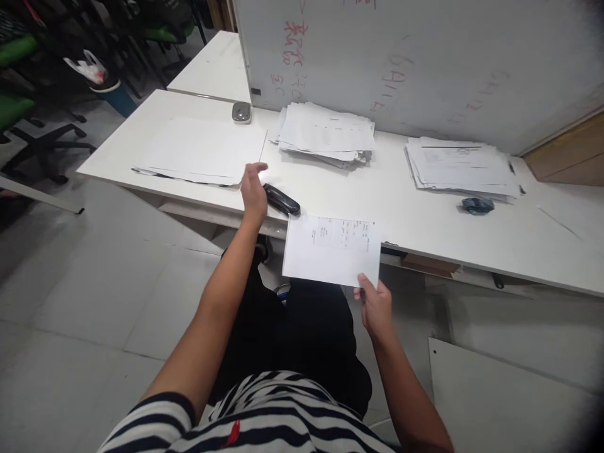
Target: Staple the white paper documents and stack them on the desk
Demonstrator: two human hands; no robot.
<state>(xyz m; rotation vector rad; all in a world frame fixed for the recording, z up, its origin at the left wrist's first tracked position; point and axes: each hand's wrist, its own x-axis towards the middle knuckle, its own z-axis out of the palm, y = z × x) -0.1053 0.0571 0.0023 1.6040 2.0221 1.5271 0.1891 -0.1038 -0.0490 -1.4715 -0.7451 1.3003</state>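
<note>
My right hand [375,308] pinches the near right corner of a printed sheet of paper [330,248], which hangs over the front edge of the white table [406,214]. My left hand [253,189] hovers over the table edge with its fingers stretched out, just left of a black stapler [282,200] and touching nothing I can make out. A flat layer of white sheets [198,151] lies just beyond the left hand.
Two untidy paper stacks [325,133] [460,167] lie at the back against a whiteboard [401,56]. A grey tape measure [241,112] and a small dark object [477,205] sit on the table. Office chairs [28,126] stand at left, and a white board [500,396] lies on the floor.
</note>
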